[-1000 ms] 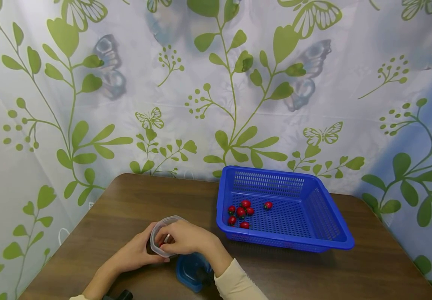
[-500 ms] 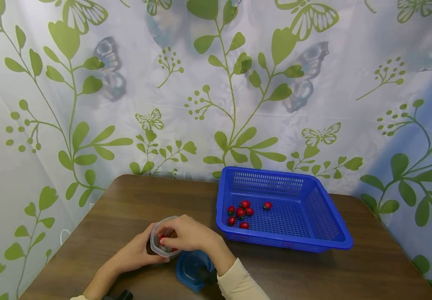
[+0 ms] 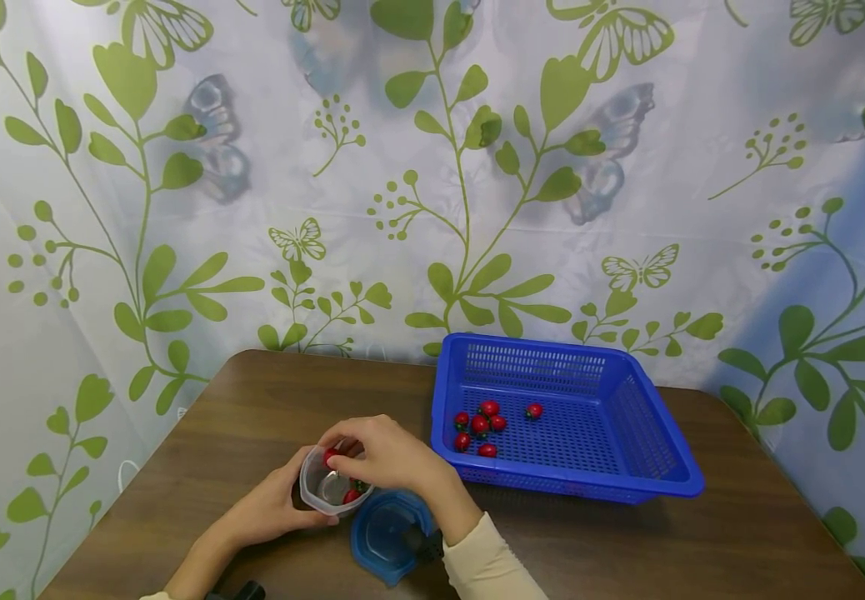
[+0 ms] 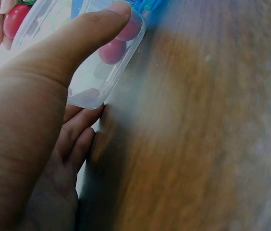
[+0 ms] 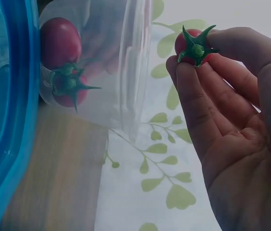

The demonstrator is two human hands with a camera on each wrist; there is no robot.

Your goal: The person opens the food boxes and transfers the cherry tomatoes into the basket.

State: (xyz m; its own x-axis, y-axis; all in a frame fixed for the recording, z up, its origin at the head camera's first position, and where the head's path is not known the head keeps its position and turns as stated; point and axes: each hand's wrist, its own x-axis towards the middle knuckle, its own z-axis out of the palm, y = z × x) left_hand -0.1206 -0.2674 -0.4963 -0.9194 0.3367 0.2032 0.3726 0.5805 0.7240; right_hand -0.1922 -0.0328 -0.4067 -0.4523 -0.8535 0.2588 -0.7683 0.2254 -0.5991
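My left hand [image 3: 271, 504] holds a clear plastic container [image 3: 335, 490], thumb on one side and fingers on the other, its mouth tilted up. Two cherry tomatoes [image 5: 61, 43] lie inside against the container's wall; their red also shows through the plastic in the left wrist view. Between thumb and fingertips, my right hand [image 3: 383, 454] pinches another cherry tomato [image 5: 196, 48], its green calyx facing the right wrist camera. In the head view this tomato overlaps the container's mouth. In the right wrist view it appears outside the rim.
A blue lid [image 3: 380, 542] lies on the brown wooden table [image 3: 590, 550], beside the container and below my right wrist. Farther back on the right stands a blue slotted basket [image 3: 567, 483] with several cherry tomatoes [image 3: 481, 425] in it. Behind the table hangs a leaf-patterned curtain [image 3: 327, 275].
My right hand has come up from inside the container toward its rim, a cherry tomato now showing in its fingertips. The left hand and container have stayed nearly still.
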